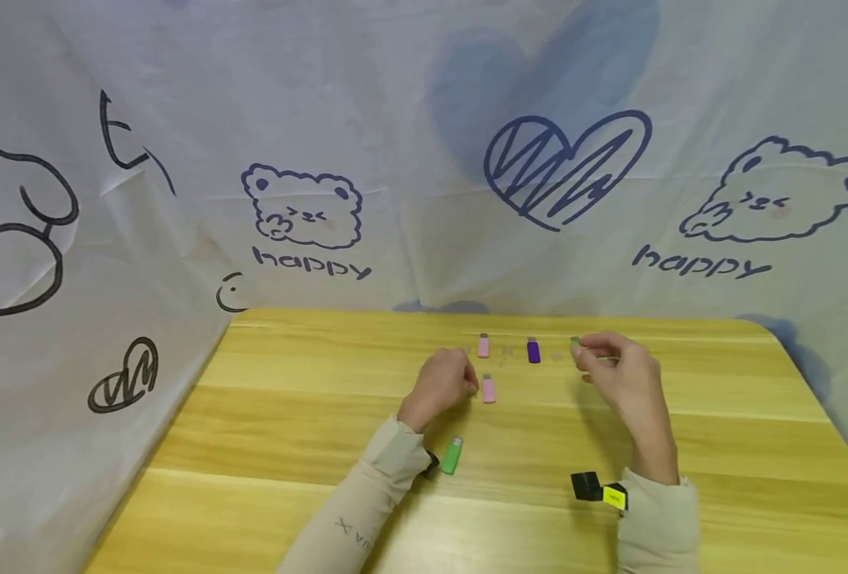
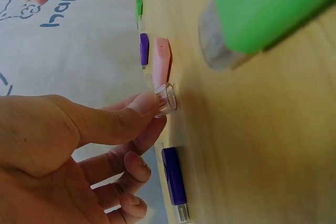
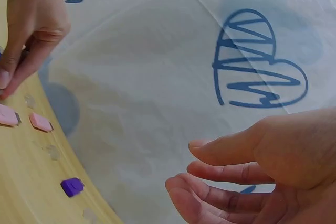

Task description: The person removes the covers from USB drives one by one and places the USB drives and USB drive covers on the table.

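My left hand (image 1: 438, 384) pinches a small clear cap (image 2: 168, 101) between thumb and forefinger, low over the table. Just right of it lies a pink USB stick (image 1: 489, 391), its connector bare. A purple USB stick (image 2: 174, 178) shows below the left fingers in the left wrist view; the hand hides it from the head camera. Up at the far right, my right hand (image 1: 626, 381) hovers by a green USB stick (image 1: 575, 341) that its fingertips partly cover. In the right wrist view its fingers (image 3: 184, 198) are loosely bent with nothing between them.
Another pink stick (image 1: 484, 346) and a purple stick (image 1: 533, 351) lie toward the back edge, with clear caps (image 1: 507, 351) beside them. A larger-looking green stick (image 1: 452, 456) rests near the left cuff. A printed cloth (image 1: 410, 159) hangs behind the wooden table (image 1: 266, 446).
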`<action>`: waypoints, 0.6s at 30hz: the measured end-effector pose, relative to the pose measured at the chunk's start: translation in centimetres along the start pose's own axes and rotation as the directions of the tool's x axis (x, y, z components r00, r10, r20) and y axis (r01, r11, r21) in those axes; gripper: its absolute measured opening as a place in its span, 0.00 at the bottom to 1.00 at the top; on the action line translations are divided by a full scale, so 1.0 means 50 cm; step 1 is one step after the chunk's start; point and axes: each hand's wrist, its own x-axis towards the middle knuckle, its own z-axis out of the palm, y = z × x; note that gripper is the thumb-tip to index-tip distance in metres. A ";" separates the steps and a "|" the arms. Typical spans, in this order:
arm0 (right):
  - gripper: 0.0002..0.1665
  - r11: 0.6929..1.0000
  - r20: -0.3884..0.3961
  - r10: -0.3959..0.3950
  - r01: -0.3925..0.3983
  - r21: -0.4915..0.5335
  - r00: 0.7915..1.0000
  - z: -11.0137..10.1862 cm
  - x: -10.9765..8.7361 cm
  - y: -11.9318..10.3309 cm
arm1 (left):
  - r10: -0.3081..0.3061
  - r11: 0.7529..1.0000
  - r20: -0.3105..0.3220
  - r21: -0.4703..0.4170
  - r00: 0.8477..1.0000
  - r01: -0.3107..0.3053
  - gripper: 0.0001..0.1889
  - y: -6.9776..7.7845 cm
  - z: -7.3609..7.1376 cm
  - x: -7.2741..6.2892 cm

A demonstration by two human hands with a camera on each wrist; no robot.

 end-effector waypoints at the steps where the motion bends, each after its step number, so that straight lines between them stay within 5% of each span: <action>1: 0.21 1.000 -0.003 0.002 -0.002 0.005 1.000 -0.002 0.000 0.002 | -0.001 1.000 -0.001 0.005 1.000 0.001 0.02 -0.001 0.000 0.000; 10: 0.20 0.999 -0.026 0.015 -0.015 0.029 1.000 -0.009 0.000 0.011 | 0.023 1.000 -0.049 0.010 0.999 -0.023 0.03 -0.010 0.004 -0.003; 18: 0.20 1.000 -0.036 0.008 -0.007 0.022 0.999 -0.011 -0.002 0.008 | -0.049 0.972 -0.074 -0.234 0.996 0.031 0.04 -0.028 -0.040 -0.026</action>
